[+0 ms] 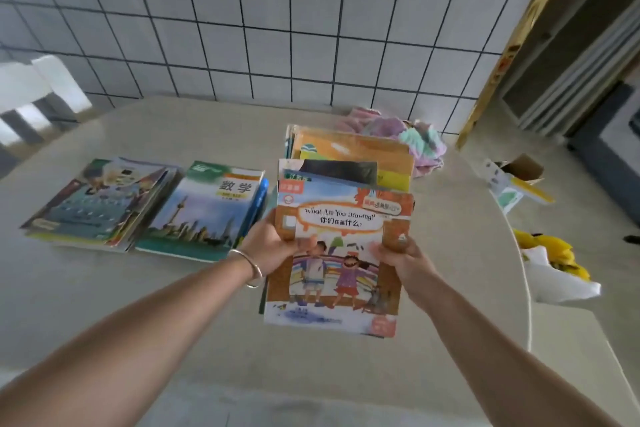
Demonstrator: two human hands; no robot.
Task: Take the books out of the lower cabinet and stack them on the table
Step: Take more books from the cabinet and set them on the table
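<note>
I hold a bundle of thin picture books [341, 274] above the pale table [173, 305], its top cover orange with two drawn children. My left hand [273, 243] grips the bundle's left edge, thumb on the cover. My right hand [398, 256] grips its right edge. Behind the bundle lies a stack of books [363, 152] with an orange cover on top. A stack topped by a maths textbook [207, 208] lies to the left, and a further stack [100, 201] lies at the far left. The lower cabinet is out of view.
A crumpled pastel cloth [408, 139] lies at the table's back right by the tiled wall [277, 28]. Past the table's right edge on the floor are an open cardboard box [516, 177] and a yellow item in white wrapping [554, 267]. A white chair [31, 94] stands at left.
</note>
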